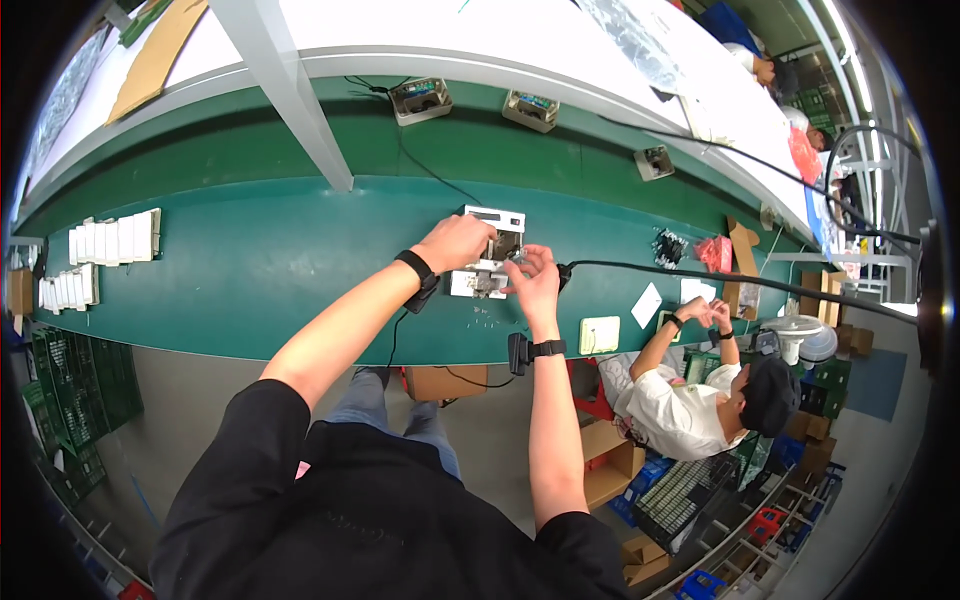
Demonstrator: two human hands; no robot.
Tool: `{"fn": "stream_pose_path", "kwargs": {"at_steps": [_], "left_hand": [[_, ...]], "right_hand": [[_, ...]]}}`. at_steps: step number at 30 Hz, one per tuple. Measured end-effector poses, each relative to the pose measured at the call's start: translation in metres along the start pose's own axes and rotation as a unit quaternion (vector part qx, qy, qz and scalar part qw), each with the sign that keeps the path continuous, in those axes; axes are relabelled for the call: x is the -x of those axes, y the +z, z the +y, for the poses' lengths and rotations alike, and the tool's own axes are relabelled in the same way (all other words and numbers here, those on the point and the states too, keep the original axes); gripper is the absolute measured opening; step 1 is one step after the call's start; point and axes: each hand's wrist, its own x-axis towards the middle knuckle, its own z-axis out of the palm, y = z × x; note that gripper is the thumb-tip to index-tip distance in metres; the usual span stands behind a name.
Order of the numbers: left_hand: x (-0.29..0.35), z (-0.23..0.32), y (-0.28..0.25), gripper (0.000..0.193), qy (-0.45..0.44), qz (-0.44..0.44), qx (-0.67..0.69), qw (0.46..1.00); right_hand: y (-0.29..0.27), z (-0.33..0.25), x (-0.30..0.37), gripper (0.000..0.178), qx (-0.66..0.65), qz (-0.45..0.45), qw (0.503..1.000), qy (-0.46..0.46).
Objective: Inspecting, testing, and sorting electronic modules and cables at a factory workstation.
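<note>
A small white-and-metal bench fixture [497, 217] stands on the green worktable in front of me. My left hand [456, 244] reaches over its left side, fingers curled in at its dark middle part. From the right, my right hand [537, 280] comes to the same part with bent fingers and its thumb close to the forefinger. Whatever either hand pinches is too small or hidden to name. Nearer to me is the fixture's lower metal block [479, 285], with several tiny pieces [482, 323] scattered on the table below it.
Stacked white parts [115, 238] lie at the far left. A black cable [680, 268] runs rightward from beside my right hand. A pale square tray [600, 335] sits near the front edge. At right, a co-worker [690, 400] works seated. A grey post [300, 110] rises behind the table.
</note>
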Motion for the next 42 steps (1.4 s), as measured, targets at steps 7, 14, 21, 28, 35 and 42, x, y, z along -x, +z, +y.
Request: {"fn": "stream_pose_path", "kwargs": {"at_steps": [7,14,21,28,35,42], "left_hand": [[0.028,-0.039,0.031,0.019,-0.082,0.137,0.333,0.929],[0.047,0.026,0.019,0.036,-0.194,-0.053,0.661,0.723],[0.049,-0.015,0.030,0.036,-0.197,-0.018,0.696,0.691],[0.036,-0.010,0.020,0.032,-0.257,-0.042,0.684,0.681],[0.039,0.008,0.013,0.029,-0.260,-0.048,0.665,0.699],[0.034,-0.002,0.026,0.028,-0.252,-0.029,0.625,0.738]], "right_hand": [[0.018,-0.007,-0.002,0.044,-0.077,-0.023,0.997,-0.014],[0.006,0.006,-0.009,0.030,0.114,0.018,0.966,-0.233],[0.028,-0.019,-0.010,0.021,-0.027,-0.089,0.989,-0.116],[0.005,-0.024,-0.024,0.008,-0.076,-0.117,0.987,-0.075],[0.017,-0.018,-0.011,0.011,-0.103,-0.047,0.990,-0.087],[0.022,-0.006,-0.012,0.010,-0.062,0.005,0.995,-0.078]]}}
